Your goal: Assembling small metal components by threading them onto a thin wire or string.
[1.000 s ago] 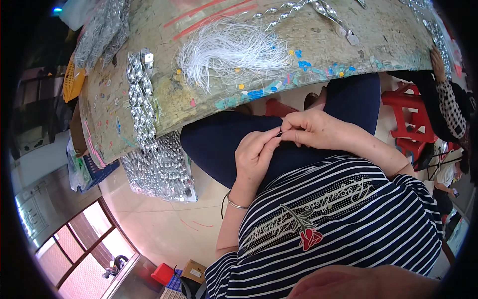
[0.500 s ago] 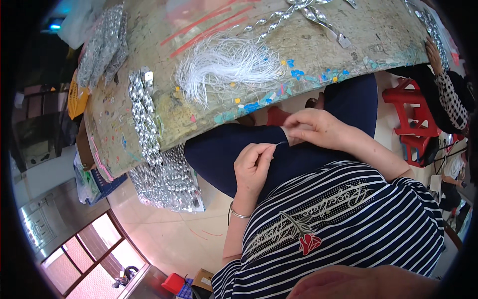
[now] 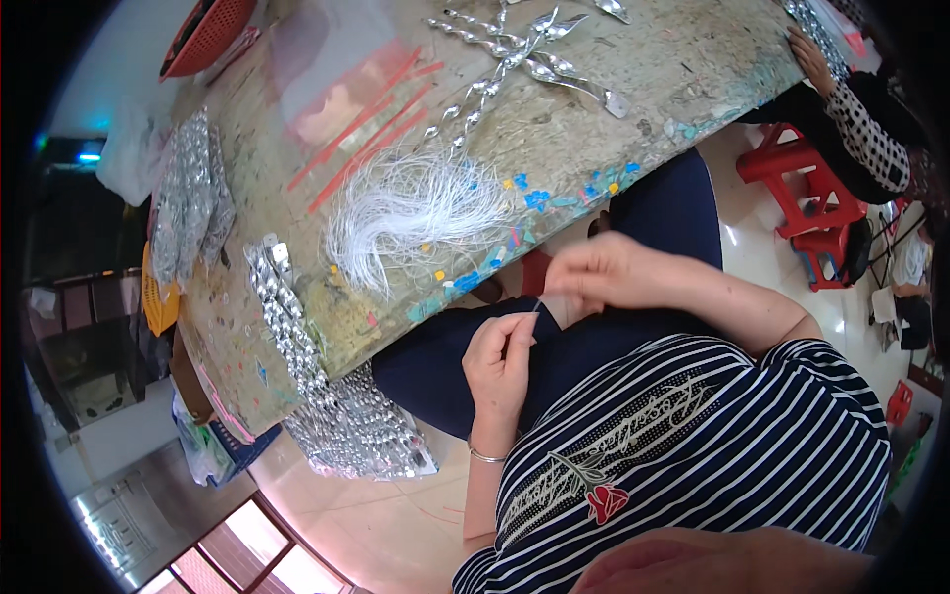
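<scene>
Above my lap, my left hand is closed in a pinch, thumb against forefinger, on a thin thread whose end shows at the fingertips. Close by to the right, my right hand is closed too and slightly blurred. A small pale, see-through piece hangs under its fingertips; its kind is unclear. On the table edge just beyond lies a loose bundle of white threads. Twisted silver foil strips spread out farther back. More silver strips drape over the edge at the left.
The worn table carries red strips and coloured scraps. Bagged silver strips and a red basket are at the left. Silver strips hang below the edge. Red stools and another person's hand are at the right.
My view has turned, so the table sits lower and farther left. Both hands keep their pinches close together; the right one has shifted slightly and blurs.
</scene>
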Demonstrator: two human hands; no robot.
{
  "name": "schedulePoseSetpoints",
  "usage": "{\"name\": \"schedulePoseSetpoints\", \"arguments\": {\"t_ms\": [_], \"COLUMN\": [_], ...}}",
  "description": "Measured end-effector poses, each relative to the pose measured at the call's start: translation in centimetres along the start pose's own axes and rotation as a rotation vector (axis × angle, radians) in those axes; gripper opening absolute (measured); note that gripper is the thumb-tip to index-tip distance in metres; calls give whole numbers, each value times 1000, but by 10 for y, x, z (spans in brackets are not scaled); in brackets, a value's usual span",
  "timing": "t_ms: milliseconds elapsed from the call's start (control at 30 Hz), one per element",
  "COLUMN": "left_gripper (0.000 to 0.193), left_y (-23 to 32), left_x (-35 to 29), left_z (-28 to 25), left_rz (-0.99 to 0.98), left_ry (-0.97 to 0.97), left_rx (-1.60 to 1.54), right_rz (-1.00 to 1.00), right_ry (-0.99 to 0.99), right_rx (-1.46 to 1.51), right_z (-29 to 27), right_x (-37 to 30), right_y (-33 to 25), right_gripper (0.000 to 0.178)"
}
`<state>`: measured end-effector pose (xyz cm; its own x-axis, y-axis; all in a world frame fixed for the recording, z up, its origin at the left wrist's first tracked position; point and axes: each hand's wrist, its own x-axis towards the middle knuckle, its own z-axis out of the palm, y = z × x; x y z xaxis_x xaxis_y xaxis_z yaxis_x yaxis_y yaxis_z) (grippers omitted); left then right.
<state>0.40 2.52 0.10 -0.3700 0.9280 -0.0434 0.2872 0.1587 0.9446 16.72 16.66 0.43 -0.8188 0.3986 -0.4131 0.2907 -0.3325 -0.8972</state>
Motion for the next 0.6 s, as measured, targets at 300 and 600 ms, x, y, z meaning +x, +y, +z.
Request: {"name": "schedulePoseSetpoints", "arguments": {"t_ms": [300, 600], "left_gripper": [7, 9], "left_y": [-23, -16], "left_x": [-21, -25], "left_z": [-2, -3], "left_rz": [-85, -113], "left_ry": [-1, -14], "left_rx": [11, 45], "right_rz": [-362, -325], "right_ry": [789, 782], "right_rx": [-646, -892], "right_z": [-134, -150], "right_x": [29, 77], "right_y": [-36, -68], "right_gripper": [23, 35]}}
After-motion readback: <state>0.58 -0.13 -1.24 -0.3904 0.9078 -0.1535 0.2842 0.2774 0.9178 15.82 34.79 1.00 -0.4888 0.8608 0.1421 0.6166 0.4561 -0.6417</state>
